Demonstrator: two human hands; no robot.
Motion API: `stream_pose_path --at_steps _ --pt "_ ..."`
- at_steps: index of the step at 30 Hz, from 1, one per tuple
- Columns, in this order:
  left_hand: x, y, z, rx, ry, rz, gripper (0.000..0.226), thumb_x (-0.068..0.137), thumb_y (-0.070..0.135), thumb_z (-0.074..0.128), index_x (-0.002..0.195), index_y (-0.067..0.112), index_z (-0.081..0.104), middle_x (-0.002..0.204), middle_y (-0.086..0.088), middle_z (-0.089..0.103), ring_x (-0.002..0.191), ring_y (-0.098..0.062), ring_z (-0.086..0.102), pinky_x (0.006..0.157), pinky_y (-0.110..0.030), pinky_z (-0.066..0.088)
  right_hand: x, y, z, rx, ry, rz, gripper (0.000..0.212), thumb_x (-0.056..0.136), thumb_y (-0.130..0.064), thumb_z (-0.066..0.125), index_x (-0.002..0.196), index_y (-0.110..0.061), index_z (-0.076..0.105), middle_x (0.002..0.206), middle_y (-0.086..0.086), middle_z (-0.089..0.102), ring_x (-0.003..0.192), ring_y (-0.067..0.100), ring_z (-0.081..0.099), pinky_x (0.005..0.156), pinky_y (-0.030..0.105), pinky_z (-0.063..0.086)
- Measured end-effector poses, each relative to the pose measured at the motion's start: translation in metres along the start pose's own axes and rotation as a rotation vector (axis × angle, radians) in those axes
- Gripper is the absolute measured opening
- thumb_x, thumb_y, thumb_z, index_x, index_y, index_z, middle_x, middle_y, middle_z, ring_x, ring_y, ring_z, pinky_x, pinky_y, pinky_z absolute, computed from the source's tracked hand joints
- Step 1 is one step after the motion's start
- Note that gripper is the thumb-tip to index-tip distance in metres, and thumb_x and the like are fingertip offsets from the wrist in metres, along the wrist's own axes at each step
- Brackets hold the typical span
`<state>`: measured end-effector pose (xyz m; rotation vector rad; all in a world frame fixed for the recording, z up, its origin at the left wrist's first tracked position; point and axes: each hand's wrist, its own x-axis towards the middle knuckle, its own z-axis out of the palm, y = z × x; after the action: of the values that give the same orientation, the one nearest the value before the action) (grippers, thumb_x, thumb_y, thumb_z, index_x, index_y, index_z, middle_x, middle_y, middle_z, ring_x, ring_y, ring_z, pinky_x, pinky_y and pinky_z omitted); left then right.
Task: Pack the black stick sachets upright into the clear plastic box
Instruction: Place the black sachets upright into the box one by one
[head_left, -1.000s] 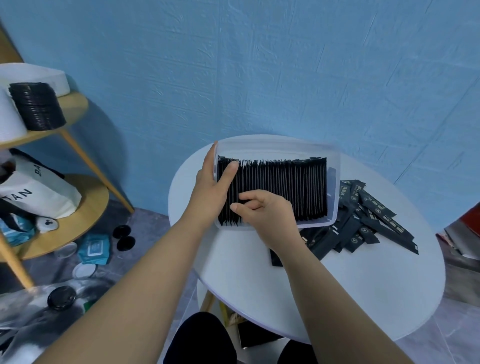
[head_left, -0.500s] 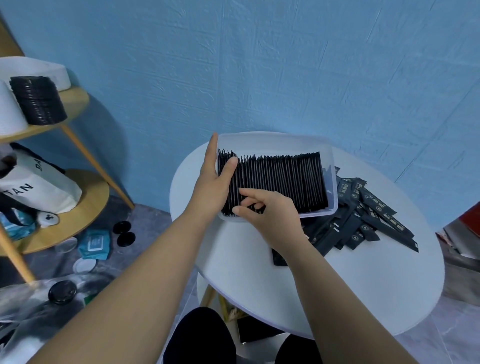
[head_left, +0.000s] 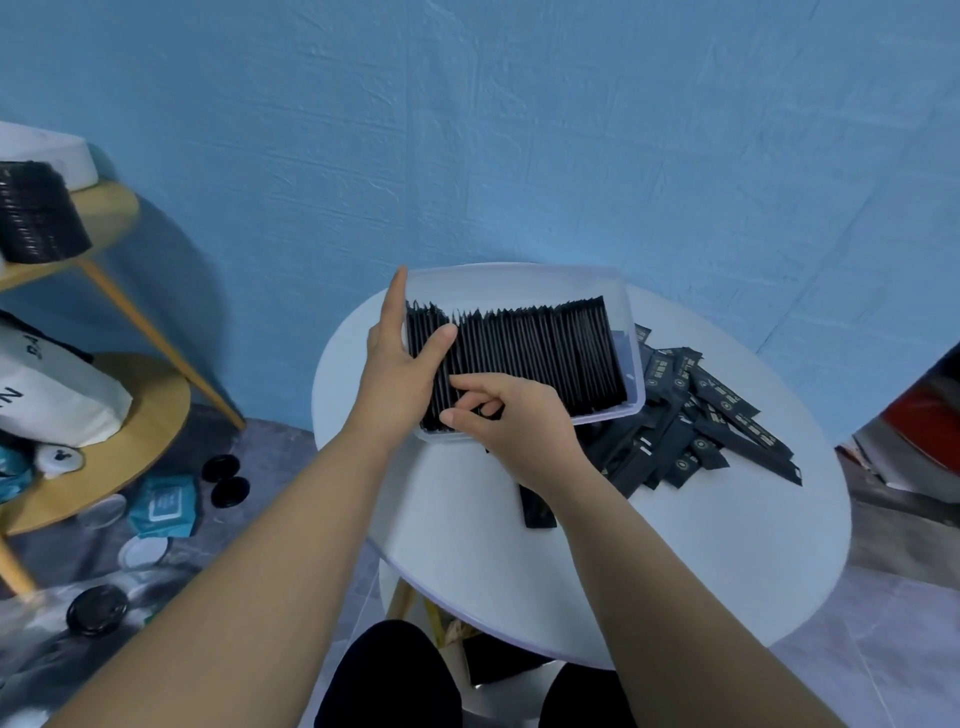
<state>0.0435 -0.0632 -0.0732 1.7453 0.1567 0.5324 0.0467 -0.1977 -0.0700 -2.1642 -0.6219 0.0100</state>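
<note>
- White bag (head_left: 57, 400) on the lower shelf (head_left: 156, 415): a large black "N" and, higher up, "PA"; the rest is cut off.
- Loose black stick sachets (head_left: 722, 415): pale print, too small to read.

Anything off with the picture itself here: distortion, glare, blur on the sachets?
Head view throughout: wide-angle bending bows the lines on the wall; soft even light, no glare on the clear plastic box; packed sachets merge into one dark mass; print on loose sachets too soft to read.

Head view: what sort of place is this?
Likely a small home or studio packing corner, not a factory: round white table, blue textured wall, wooden shelf with bags, lids loose on the floor.
</note>
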Motion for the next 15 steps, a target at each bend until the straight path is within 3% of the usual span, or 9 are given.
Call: stream_pose_path --at_steps 3,6,8,10,13,15 --pt "-0.001 -0.003 0.002 0.011 0.043 0.020 0.068 0.094 0.031 0.055 0.146 0.046 0.014 0.139 0.021 0.022 0.120 0.016 0.019 0.102 -0.015 0.018 -0.005 0.004 -0.006 -0.017 0.027 -0.089 0.033 0.084 -0.024 0.068 0.117 -0.021 0.065 0.101 -0.007 0.068 0.092 -0.001 0.053 0.097 0.024 0.043" --pt "-0.001 -0.005 0.002 0.029 0.065 0.049 0.067 0.095 0.030 0.054 0.148 0.040 0.014 0.138 0.027 0.020 0.124 0.016 0.017 0.104 -0.014 0.016 -0.023 0.021 -0.024 -0.027 0.323 -0.224 0.020 0.086 -0.019 0.064 0.105 -0.020 0.070 0.102 -0.010 0.065 0.100 0.001 0.053 0.091 0.016 0.042" --pt "-0.001 -0.006 0.002 0.027 0.075 0.055 0.067 0.094 0.029 0.055 0.148 0.039 0.015 0.138 0.028 0.020 0.125 0.016 0.017 0.105 -0.013 0.015 -0.036 0.044 -0.044 -0.052 0.587 -0.174 0.016 0.086 -0.015 0.062 0.099 -0.021 0.070 0.099 -0.009 0.064 0.100 0.008 0.054 0.088 0.014 0.042" --pt "-0.001 -0.007 0.003 0.032 0.084 0.053 0.068 0.094 0.029 0.055 0.148 0.039 0.015 0.140 0.027 0.021 0.125 0.016 0.017 0.105 -0.012 0.015 -0.042 0.079 -0.073 -0.179 0.701 0.011 0.018 0.088 -0.020 0.061 0.105 -0.019 0.068 0.109 -0.003 0.063 0.108 0.018 0.053 0.093 0.019 0.040" --pt "-0.001 -0.006 0.004 0.050 0.090 0.059 0.068 0.094 0.029 0.055 0.148 0.039 0.015 0.141 0.027 0.021 0.124 0.016 0.018 0.103 -0.009 0.015 -0.039 0.137 -0.118 -0.564 0.471 0.398 0.053 0.090 -0.052 0.042 0.132 -0.021 0.051 0.136 0.008 0.049 0.129 0.033 0.037 0.110 0.044 0.027" --pt "-0.001 -0.006 0.004 0.062 0.092 0.068 0.068 0.094 0.028 0.055 0.148 0.038 0.015 0.141 0.026 0.021 0.126 0.015 0.018 0.101 -0.007 0.015 -0.040 0.158 -0.134 -0.660 0.236 0.620 0.059 0.092 -0.057 0.031 0.143 -0.027 0.034 0.152 0.008 0.028 0.139 0.034 0.019 0.114 0.047 0.015"
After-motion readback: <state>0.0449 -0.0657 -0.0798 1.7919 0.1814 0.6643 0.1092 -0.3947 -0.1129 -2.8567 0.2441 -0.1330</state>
